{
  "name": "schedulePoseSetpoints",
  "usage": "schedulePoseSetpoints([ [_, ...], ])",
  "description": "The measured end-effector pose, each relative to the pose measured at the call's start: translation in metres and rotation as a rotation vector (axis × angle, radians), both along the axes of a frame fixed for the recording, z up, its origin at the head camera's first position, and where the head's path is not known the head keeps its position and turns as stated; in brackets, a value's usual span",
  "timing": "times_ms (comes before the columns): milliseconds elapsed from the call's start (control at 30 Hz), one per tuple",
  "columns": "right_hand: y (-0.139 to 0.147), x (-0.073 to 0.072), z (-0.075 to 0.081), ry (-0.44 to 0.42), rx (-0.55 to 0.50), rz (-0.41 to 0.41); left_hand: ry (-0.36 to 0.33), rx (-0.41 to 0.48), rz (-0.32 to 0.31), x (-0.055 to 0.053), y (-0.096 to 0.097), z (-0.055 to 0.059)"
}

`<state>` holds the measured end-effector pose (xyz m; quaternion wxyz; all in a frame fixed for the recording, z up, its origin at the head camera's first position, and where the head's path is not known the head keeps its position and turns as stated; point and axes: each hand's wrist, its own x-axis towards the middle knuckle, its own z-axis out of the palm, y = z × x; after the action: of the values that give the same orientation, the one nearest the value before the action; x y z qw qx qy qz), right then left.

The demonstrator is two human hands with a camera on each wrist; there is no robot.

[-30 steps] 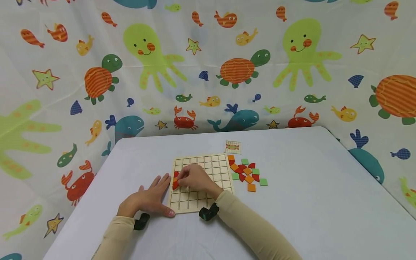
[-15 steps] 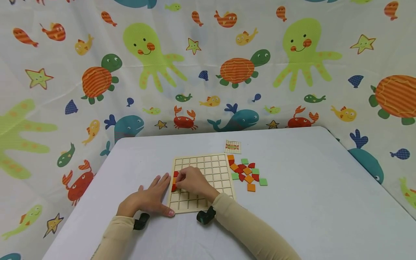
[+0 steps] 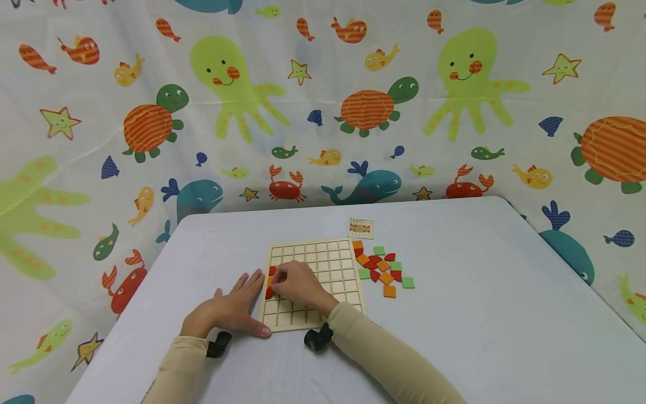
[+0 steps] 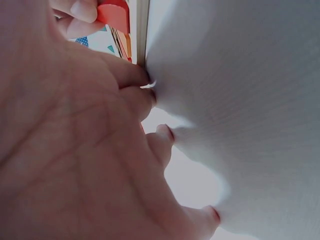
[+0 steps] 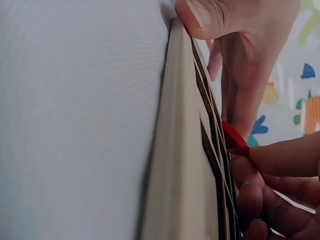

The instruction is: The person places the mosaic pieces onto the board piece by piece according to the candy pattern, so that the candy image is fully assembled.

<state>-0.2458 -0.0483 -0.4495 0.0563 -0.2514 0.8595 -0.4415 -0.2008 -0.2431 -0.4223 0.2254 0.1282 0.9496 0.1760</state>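
Observation:
A pale wooden grid board (image 3: pixel 336 266) lies on the white table. My left hand (image 3: pixel 225 312) rests along its left edge with fingers spread, its thumb at the near left corner. Over the board's left column, my right hand (image 3: pixel 301 287) pinches a red tile (image 3: pixel 269 293) with a curved edge. In the right wrist view, thumb and fingers hold this red tile (image 5: pixel 235 139) tilted at the board surface. The left wrist view shows the same tile (image 4: pixel 115 15) by the board's edge. Just beyond it in that column sit an orange tile (image 3: pixel 270 280) and another red tile (image 3: pixel 273 270).
Right of the board lies a loose group of orange, red and green tiles, with a green tile (image 3: pixel 408 283) at its outer side and an orange tile (image 3: pixel 390 292) nearest. A small pattern card (image 3: pixel 361 228) lies behind the board. A sea-animal curtain (image 3: pixel 313 84) hangs behind the table.
My right hand has shifted slightly left and toward me with the red tile, now lower in the left column. The left hand has stayed in place.

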Motion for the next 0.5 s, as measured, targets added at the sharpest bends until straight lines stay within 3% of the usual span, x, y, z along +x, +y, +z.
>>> schedulePoseSetpoints([
  [500,0.0000,0.0016,-0.0011,0.029,-0.019,0.000,0.003,0.001,0.000,-0.0004,0.0010,0.0004],
])
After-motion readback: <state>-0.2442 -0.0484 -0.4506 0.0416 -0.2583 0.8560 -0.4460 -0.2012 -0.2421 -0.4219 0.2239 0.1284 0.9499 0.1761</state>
